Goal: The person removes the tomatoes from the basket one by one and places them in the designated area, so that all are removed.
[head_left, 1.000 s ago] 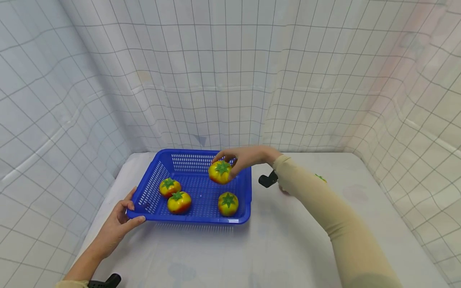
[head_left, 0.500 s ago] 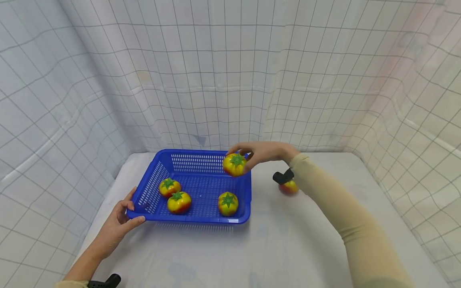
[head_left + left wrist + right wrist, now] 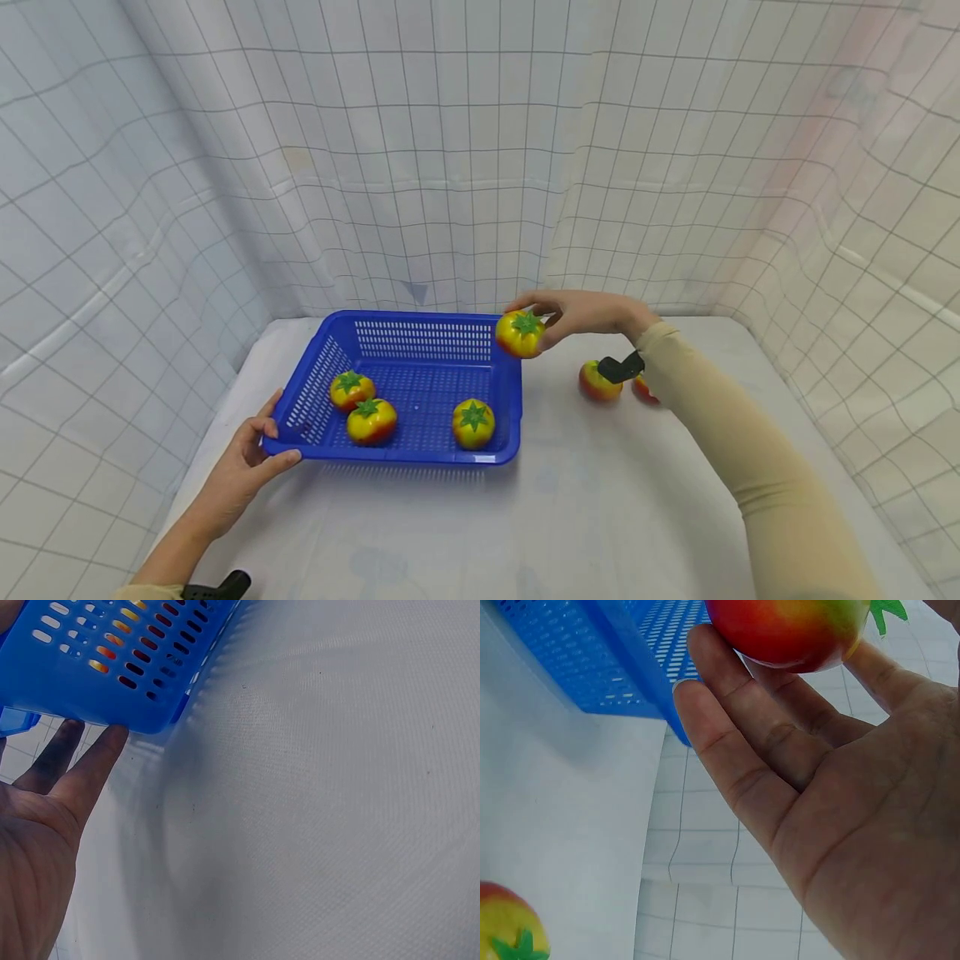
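In the head view, right of centre, I see the right hand (image 3: 581, 315) pinching the yellow-red fruit (image 3: 520, 333) at the basket (image 3: 405, 457)'s upper-right corner, fingers opened only to the fruit's width. The left hand (image 3: 242, 462) grips the lower-left corner, I suppose so that the basket does not slide.

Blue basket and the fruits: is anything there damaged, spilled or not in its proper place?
Nothing clearly stands out. The basket, the three fruits inside it and the fruit in the right hand show no visible damage. Two more fruits on the table are partly hidden, so I cannot fully check them.
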`<state>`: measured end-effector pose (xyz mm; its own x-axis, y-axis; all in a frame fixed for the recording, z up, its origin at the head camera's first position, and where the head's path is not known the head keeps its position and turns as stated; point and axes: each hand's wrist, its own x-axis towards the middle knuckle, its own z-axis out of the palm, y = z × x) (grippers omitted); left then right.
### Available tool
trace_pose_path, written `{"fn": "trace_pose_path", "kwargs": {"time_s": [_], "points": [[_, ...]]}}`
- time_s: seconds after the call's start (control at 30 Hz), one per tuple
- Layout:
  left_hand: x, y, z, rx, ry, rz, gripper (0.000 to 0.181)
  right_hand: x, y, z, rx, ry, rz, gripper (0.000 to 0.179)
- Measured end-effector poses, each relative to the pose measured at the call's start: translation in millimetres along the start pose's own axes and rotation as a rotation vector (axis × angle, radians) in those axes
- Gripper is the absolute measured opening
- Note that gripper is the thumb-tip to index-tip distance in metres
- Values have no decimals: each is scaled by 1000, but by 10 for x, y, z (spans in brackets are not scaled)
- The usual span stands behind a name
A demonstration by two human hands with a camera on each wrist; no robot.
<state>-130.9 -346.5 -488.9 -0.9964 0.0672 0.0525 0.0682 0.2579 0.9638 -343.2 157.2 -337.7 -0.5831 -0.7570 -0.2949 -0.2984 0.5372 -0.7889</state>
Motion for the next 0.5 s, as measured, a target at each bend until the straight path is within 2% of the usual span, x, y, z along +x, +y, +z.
{"fn": "trace_pose_path", "kwargs": {"time_s": [0.27,0.5], "points": [[9,25,-1,26,3,-5,35,-151,169,-61,44,36,18,69],[21,5,-26,51,3,-22,37,-340,367,-107,30,88,65,68]]}}
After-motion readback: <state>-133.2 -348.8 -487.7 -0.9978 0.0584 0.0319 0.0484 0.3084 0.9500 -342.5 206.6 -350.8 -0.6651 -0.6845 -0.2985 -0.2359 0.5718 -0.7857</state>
